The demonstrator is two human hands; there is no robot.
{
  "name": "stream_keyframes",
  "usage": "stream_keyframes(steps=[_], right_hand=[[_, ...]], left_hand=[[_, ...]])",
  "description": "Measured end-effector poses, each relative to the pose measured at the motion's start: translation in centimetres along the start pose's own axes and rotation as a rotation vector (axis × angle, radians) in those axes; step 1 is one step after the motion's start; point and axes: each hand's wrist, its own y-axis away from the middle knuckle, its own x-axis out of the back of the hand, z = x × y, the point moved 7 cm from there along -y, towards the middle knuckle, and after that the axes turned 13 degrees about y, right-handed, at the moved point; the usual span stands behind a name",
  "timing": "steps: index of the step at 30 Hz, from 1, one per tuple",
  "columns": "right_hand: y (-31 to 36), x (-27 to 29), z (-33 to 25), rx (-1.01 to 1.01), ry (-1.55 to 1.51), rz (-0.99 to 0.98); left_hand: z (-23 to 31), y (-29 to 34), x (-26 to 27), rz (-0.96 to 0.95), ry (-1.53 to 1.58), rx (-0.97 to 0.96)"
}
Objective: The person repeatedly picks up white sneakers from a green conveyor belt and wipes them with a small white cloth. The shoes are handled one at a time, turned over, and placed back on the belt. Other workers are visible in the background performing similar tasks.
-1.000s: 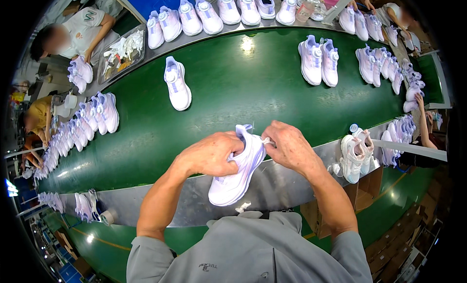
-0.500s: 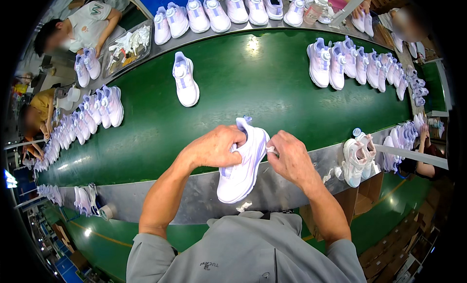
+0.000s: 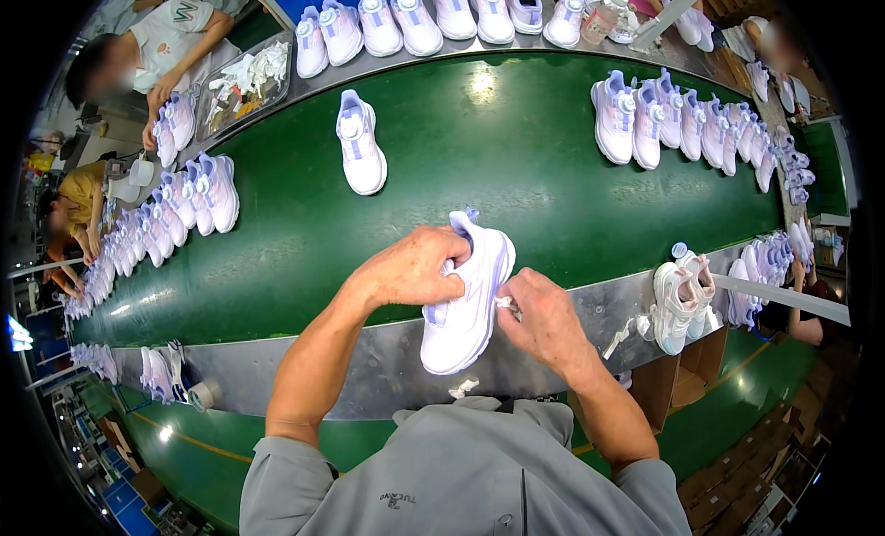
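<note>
A white and lavender sneaker (image 3: pixel 468 310) is held tilted over the near metal edge, its toe toward me and its heel pointing away. My left hand (image 3: pixel 419 267) grips it at the collar, with the thumb outside and the fingers partly hidden in the opening. Pinched in my right hand (image 3: pixel 546 319) is a small white wad (image 3: pixel 504 302), perhaps cloth or tissue, close against the side of the sole. Whether it touches the sole I cannot tell. Another sneaker (image 3: pixel 360 144) of the same kind stands alone on the green belt.
Rows of sneakers stand at the belt's left (image 3: pixel 214 193) and right (image 3: pixel 612 121), and along the far ledge (image 3: pixel 417 22). On the near metal ledge (image 3: pixel 359 375) are white scraps (image 3: pixel 464 388) and a paler shoe pair (image 3: pixel 676 306). A scrap tray (image 3: pixel 244 89) sits far left, beside a co-worker.
The held sneaker has shifted slightly up and to the right. My right hand has moved a little down and left along its sole. At far left, a co-worker's shoes have moved slightly.
</note>
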Motion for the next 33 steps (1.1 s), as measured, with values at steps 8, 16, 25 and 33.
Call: stream_keyframes(steps=[8, 16, 25, 33], right_hand=[[0.7, -0.2, -1.2, 0.056, 0.022, 0.012], [2.0, -1.0, -2.6, 0.075, 0.042, -0.060], [2.9, -2.2, -3.3, 0.060, 0.039, -0.043], [4.7, -3.2, -4.2, 0.022, -0.247, -0.260]], left_hand=[[-1.0, -0.1, 0.4, 0.013, 0.002, 0.040], [-1.7, -0.3, 1.3, 0.113, 0.005, 0.134], [-2.9, -0.4, 2.3, 0.172, 0.049, 0.220], [-3.2, -2.0, 3.9, 0.201, 0.049, 0.219]])
